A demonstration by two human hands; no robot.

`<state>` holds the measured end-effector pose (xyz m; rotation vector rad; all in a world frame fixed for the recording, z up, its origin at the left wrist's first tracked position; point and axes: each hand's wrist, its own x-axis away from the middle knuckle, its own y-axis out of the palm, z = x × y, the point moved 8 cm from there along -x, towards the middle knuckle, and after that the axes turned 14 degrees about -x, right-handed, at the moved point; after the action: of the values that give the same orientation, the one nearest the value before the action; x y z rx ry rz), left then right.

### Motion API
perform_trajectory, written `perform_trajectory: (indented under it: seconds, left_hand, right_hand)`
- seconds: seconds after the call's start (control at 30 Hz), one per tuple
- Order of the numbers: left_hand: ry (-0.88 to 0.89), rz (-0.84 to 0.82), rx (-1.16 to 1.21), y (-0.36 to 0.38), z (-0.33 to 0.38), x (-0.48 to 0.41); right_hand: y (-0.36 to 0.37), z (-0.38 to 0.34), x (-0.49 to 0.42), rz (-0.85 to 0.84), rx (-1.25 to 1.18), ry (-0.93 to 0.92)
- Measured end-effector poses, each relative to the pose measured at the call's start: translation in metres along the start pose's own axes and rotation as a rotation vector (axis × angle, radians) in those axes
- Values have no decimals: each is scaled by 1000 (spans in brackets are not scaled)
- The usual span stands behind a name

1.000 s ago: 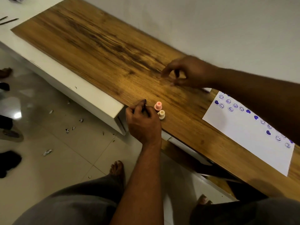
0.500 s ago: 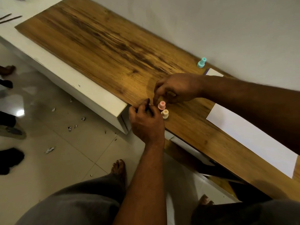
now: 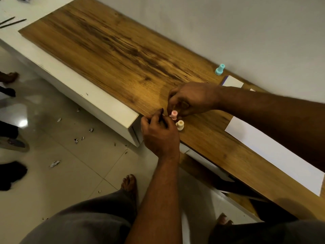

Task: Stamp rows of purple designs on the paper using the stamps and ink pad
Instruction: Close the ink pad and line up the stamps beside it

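Observation:
A pink stamp (image 3: 174, 114) and a cream stamp (image 3: 180, 125) stand side by side at the front edge of the wooden tabletop (image 3: 112, 55). My right hand (image 3: 192, 98) reaches in from the right, its fingertips pinched around the pink stamp. My left hand (image 3: 159, 132) rests on the table edge just left of the two stamps, closed on a small dark object (image 3: 161, 113), mostly hidden by the fingers. A teal stamp (image 3: 220, 69) stands by the wall. The white paper (image 3: 274, 152) lies to the right; my right forearm covers its stamped part.
A small white card (image 3: 233, 81) lies near the teal stamp. A white cabinet ledge (image 3: 84, 95) runs along the table's front left. Paper scraps (image 3: 77, 140) lie on the tiled floor. My bare feet (image 3: 129, 184) stand below, and other people's feet (image 3: 10, 143) show at the left.
My right hand has come from the back of the table to the front edge and closed on the pink stamp. The teal stamp now stands uncovered by the wall. My left hand stayed put.

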<state>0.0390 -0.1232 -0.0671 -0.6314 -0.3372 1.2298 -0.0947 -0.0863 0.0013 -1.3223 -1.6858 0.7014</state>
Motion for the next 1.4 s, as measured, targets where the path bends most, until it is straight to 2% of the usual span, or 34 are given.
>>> perform_trajectory:
  seconds: [0.1, 0.3, 0.4, 0.5, 0.67, 1.2, 1.3, 1.37, 1.4]
  left_hand:
    - [-2, 6, 4, -1, 1, 0]
    - [-16, 0, 3, -1, 1, 0]
    - [-18, 3, 3, -1, 0, 0]
    - [-23, 3, 7, 0, 0, 1]
    - [-28, 6, -3, 0, 0, 1]
    - [-27, 13, -5, 2, 1, -1]
    - [-35, 11, 7, 3, 0, 0]
    - [-35, 11, 11, 3, 0, 0]
    - [-33, 10, 10, 3, 0, 0]
  right_hand:
    - [-17, 16, 7, 207, 48, 107]
    - [-52, 100, 66, 637, 17, 714]
    - [-57, 126, 98, 716, 60, 945]
    - [-55, 138, 118, 754, 76, 1058]
    - [-50, 142, 127, 799, 54, 1103]
    - [-48, 152, 132, 795, 45, 1109]
    - [-63, 130, 136, 866, 73, 1022]
    - [-66, 98, 129, 866, 54, 834]
    - [-62, 78, 120, 815, -1, 694]
